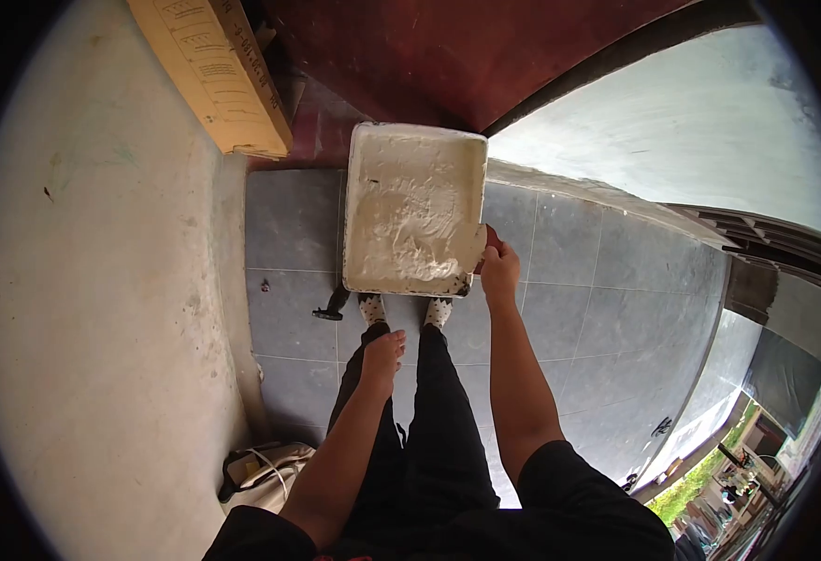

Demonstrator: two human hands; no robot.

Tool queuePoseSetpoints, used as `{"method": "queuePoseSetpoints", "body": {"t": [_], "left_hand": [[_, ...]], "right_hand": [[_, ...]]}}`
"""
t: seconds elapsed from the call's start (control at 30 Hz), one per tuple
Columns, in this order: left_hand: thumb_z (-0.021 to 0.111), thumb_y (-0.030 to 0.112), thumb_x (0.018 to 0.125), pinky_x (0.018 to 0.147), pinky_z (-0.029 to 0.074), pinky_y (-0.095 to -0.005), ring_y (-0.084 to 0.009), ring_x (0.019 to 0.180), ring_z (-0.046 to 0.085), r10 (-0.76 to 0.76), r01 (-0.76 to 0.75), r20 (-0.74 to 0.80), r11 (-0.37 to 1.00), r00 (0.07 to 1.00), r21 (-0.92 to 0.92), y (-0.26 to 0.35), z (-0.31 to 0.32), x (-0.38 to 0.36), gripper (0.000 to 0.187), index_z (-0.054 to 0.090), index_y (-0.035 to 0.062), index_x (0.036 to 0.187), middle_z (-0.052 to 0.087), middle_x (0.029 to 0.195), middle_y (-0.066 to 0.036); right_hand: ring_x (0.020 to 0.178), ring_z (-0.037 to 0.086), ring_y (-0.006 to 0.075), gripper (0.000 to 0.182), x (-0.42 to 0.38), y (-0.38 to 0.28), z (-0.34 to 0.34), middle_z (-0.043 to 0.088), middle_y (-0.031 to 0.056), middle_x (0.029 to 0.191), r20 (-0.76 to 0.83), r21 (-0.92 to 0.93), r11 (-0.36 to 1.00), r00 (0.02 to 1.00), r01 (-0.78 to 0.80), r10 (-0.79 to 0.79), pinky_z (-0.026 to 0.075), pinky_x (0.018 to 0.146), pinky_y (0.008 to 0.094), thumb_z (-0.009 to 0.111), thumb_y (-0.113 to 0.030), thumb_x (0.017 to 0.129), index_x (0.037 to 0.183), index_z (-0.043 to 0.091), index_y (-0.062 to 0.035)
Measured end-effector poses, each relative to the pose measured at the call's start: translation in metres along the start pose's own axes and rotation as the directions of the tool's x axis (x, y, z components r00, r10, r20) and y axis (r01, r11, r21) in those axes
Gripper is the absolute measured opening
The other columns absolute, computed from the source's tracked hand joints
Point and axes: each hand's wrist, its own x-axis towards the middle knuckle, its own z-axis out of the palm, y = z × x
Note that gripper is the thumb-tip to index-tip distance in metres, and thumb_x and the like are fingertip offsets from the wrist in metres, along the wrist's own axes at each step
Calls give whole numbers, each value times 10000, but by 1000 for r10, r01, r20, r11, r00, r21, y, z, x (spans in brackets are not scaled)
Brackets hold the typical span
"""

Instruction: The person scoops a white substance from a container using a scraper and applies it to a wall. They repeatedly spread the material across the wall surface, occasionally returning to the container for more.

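Note:
A white rectangular tray (352, 206) holds a spread of wet, creamy white paste (420, 210), thicker and shinier near its front end. At the tray's right edge, my right hand (499, 273) is closed around the dark red handle of a scraper (493, 238). The scraper's blade is smeared with paste and overlaps the tray's right side. My left hand (384, 355) hangs over my left leg, below the tray and apart from it. Its fingers are curled, and nothing shows in them.
A cardboard box (233, 84) stands at upper left beside a dark red surface (410, 56). Walls flank both sides. A black hammer-shaped object (334, 304) juts out by the tray's front left corner. A bag (270, 467) lies on the grey tiled floor (289, 313) at lower left.

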Motion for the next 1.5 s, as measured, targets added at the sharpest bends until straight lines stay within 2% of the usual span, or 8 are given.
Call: {"method": "queuePoseSetpoints", "body": {"t": [0.33,0.43,0.77,0.87,1.13,1.2,1.4,1.5], "left_hand": [[447,209,914,785,435,-300,-146,1079,586,-9,9,50,1000,999,7,-3,9,1,412,587,38,1262,620,1267,-45],[472,191,898,704,404,-265,-112,936,555,8,-7,16,998,1000,-67,0,15,1,364,620,47,1198,637,1153,-24],[517,210,906,691,397,-281,-83,907,585,43,-42,2,984,999,-174,2,33,3,334,637,89,1193,667,1144,18],[395,266,949,929,381,-363,-179,1210,537,-1,3,38,998,999,-59,4,38,0,449,552,79,1326,568,1363,-44],[413,264,945,925,382,-362,-168,1169,552,-21,21,-3,996,1000,-88,-3,44,5,434,566,82,1308,581,1341,-30],[422,262,941,920,385,-362,-167,1157,556,-21,20,-9,995,1000,-96,-2,47,5,429,571,84,1302,587,1333,-26],[440,253,927,903,392,-361,-161,1142,559,-6,5,-12,994,1000,-114,-6,57,4,426,578,90,1296,598,1316,-22],[439,245,923,907,390,-364,-161,1136,563,-26,24,-17,993,1000,-119,-10,61,4,431,574,91,1302,595,1322,-26]], "right_hand": [[667,645,277,217,19,4,-33,660,153,767,-44,-170,982,995,84,-92,498,644,409,524,-164,816,897,636,4],[513,475,68,149,17,-26,-45,601,23,694,87,458,874,986,-164,139,329,407,227,543,-98,824,930,620,-29],[534,501,73,180,-9,-72,-36,628,27,771,420,473,834,905,-283,69,361,422,231,524,-75,842,983,625,-24],[549,520,75,191,-11,-61,-23,629,22,776,443,400,881,895,-253,56,371,429,231,536,-79,845,1001,633,-25],[579,570,144,208,-6,-44,-4,643,65,839,405,409,869,909,-277,98,440,501,267,625,-116,846,1006,670,10],[697,626,180,205,8,-18,-2,650,62,811,272,-22,965,931,260,-245,495,655,319,646,-117,840,1002,717,-14],[759,643,290,230,9,-32,-16,641,134,844,336,-373,614,718,696,-609,499,696,395,696,-170,842,1062,739,-120],[765,652,301,260,10,-37,-17,673,138,875,451,-239,674,695,698,-560,512,701,392,689,-164,843,1094,727,-113]]}}
